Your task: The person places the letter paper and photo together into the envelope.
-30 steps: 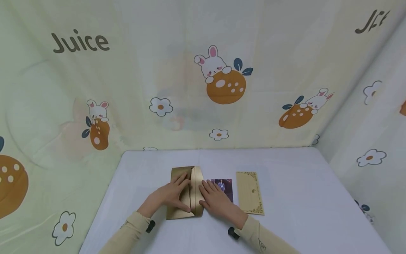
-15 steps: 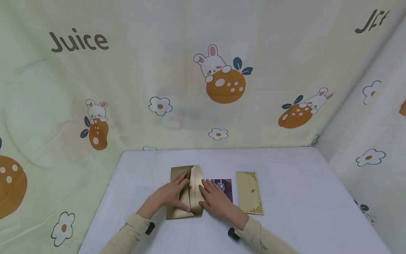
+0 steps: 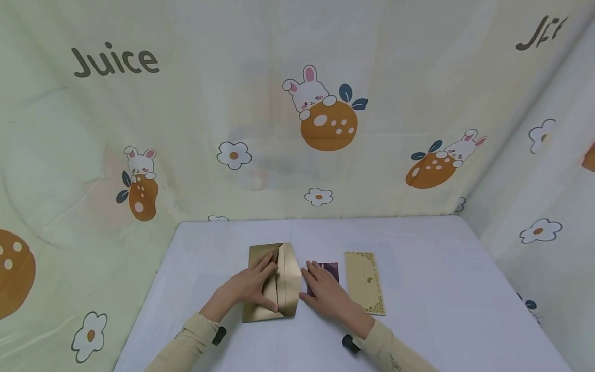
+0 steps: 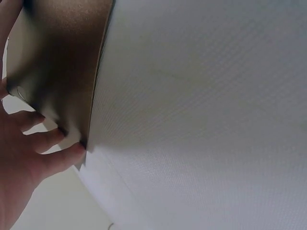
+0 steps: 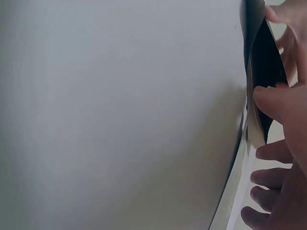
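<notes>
Right hand (image 3: 327, 293) shifts rightward, now just beside the gold envelope (image 3: 289, 279). Left hand (image 3: 252, 285) rests on the envelope, fingers spread apart; envelope lies on the white table (image 3: 427, 279). Right hand partly covers the dark photo (image 3: 331, 269), fingers near together, thumb apart. Cream card (image 3: 364, 279) lies further right.

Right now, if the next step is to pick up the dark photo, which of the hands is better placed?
Probably the right. In the head view, the right hand covers part of the dark photo, while the left hand is spread on the gold envelope, farther away.
</notes>
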The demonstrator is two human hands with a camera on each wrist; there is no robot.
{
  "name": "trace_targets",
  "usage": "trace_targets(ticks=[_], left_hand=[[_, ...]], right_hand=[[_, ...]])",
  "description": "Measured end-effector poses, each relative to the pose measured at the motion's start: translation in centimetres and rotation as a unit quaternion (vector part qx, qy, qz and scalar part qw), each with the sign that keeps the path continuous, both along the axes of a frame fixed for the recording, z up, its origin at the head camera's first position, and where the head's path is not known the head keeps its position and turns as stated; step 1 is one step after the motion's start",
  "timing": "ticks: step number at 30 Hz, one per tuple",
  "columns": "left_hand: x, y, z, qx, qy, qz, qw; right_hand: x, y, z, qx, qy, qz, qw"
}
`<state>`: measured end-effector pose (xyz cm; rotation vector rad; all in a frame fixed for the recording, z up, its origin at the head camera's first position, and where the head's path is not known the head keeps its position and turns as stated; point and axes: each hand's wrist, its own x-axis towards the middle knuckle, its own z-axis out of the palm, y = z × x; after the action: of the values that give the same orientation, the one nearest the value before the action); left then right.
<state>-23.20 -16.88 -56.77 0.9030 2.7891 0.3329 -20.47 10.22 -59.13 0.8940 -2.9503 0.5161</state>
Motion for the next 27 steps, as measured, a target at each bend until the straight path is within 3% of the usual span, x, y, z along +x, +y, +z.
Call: trace_targets(ticks=[17, 27], left_hand=[[0.1, 0.0, 0.0, 0.004, -0.013, 0.005, 0.9999], [0.2, -0.1, 0.4, 0.009, -0.014, 0.003, 0.9999]], right_hand=[[-1.8, 4.6, 0.0, -0.007, 0.046, -0.117, 0.992], [-2.4, 5.7, 0.2, 0.017, 0.023, -0.135, 0.9904]])
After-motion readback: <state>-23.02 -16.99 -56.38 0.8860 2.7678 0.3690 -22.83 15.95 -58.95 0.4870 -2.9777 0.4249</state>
